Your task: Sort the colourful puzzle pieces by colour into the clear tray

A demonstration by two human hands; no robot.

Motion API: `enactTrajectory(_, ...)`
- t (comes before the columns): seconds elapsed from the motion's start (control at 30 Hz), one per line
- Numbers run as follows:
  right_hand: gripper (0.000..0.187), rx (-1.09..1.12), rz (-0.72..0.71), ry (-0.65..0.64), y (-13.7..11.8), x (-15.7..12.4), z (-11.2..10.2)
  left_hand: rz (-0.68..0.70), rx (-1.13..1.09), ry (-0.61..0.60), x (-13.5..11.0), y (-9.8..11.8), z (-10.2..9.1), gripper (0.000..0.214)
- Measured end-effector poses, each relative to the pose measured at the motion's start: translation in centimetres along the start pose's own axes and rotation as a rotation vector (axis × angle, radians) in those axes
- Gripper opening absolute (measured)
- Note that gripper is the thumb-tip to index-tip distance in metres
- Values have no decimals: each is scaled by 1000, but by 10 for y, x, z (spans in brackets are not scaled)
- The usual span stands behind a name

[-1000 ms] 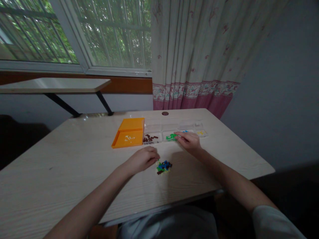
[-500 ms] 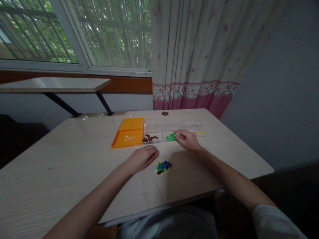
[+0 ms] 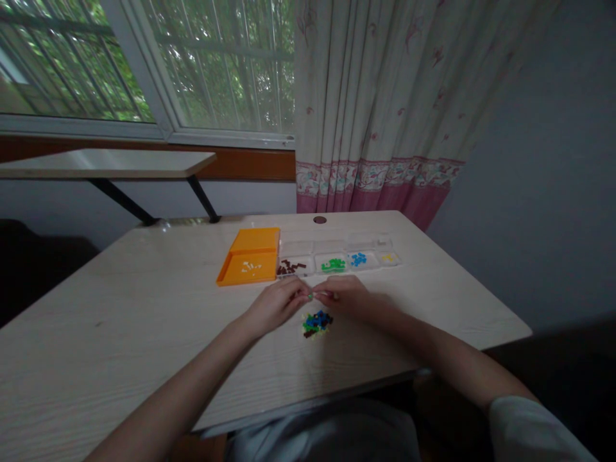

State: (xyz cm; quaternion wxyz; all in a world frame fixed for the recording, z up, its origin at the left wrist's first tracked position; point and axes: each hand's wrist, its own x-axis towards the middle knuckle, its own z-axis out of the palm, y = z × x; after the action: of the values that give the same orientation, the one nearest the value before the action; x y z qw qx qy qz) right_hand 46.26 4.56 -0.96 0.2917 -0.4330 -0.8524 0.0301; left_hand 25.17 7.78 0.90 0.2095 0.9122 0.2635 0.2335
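A small heap of mixed coloured pieces (image 3: 316, 323) lies on the wooden table (image 3: 144, 333) in front of me. My left hand (image 3: 276, 303) and my right hand (image 3: 347, 297) meet fingertip to fingertip just above the heap. Both are pinched on a tiny green piece (image 3: 311, 296) between them. Behind the hands stands a clear compartment tray (image 3: 337, 247) with brown pieces (image 3: 287, 267), green pieces (image 3: 333, 264), blue pieces (image 3: 358, 259) and yellow pieces (image 3: 387, 258), each colour in its own cell.
An orange tray (image 3: 250, 258) with a few white pieces sits left of the clear tray. A round hole (image 3: 319, 219) marks the table's far edge. Beyond are a window, a curtain and a second table (image 3: 106, 163).
My right hand has drawn back from the green cell of the clear tray to meet my left hand above the heap. The blue and green cells now show fully.
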Motion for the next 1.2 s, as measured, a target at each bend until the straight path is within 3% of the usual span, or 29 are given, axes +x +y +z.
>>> enactTrajectory(0.37,13,-26,-29,52,-9,-2,2,-9,-39,-1,0,-1,2,19)
enactTrajectory(0.57,17,26,-26,332,4,2,-9,5,-25,-204,-6,-3,-7,11)
enactTrajectory(0.73,17,43,75,514,13,3,-24,38,-10,-246,-6,-5,-6,11)
enactTrajectory(0.87,18,49,107,553,14,2,-29,84,8,-275,-6,-6,-4,10)
enactTrajectory(1.2,14,54,35,574,16,3,-28,80,33,-278,-7,-4,-5,11)
